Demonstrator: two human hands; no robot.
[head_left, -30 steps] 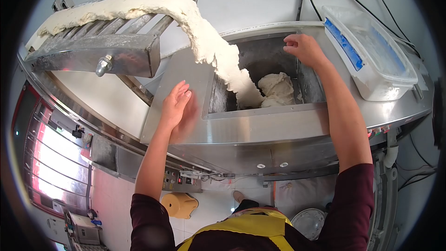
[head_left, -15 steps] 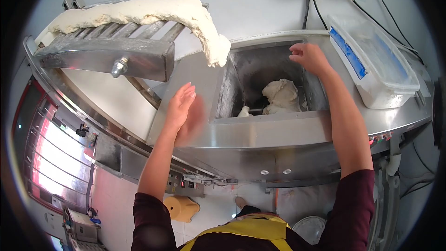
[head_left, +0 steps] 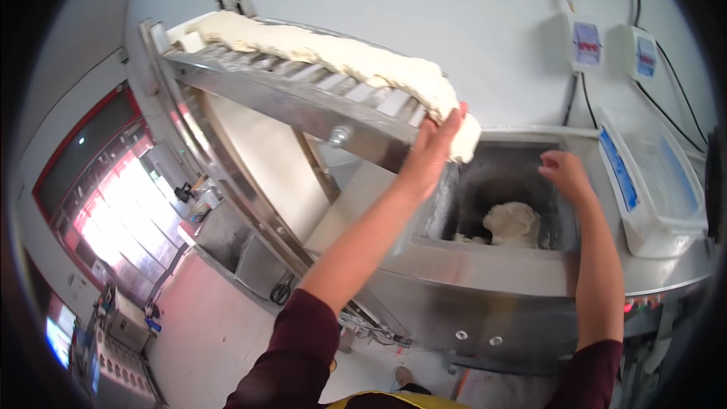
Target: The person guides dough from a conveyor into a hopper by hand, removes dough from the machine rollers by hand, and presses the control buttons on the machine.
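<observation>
At right end of roller frame [head_left: 273, 97], left hand [head_left: 429, 157], fingers straight, apparently steadies dough strip [head_left: 333, 49]; next likely needs palm beneath. Right hand [head_left: 568, 175] half-curled, hold unclear.

Open air btwn L hand [head_left: 430, 157] & R hand [head_left: 566, 174] gives a way straight down into hopper [head_left: 503, 173], w/ dough lump [head_left: 512, 223] in the way at btm. On L side, dough strip [head_left: 371, 63] hanging off roller rack [head_left: 284, 101] + L hand at its end block passage; contact there unclear. R of R hand, plastic tub [head_left: 657, 208] narrows room, & wall [head_left: 507, 45] shuts off far side.
</observation>
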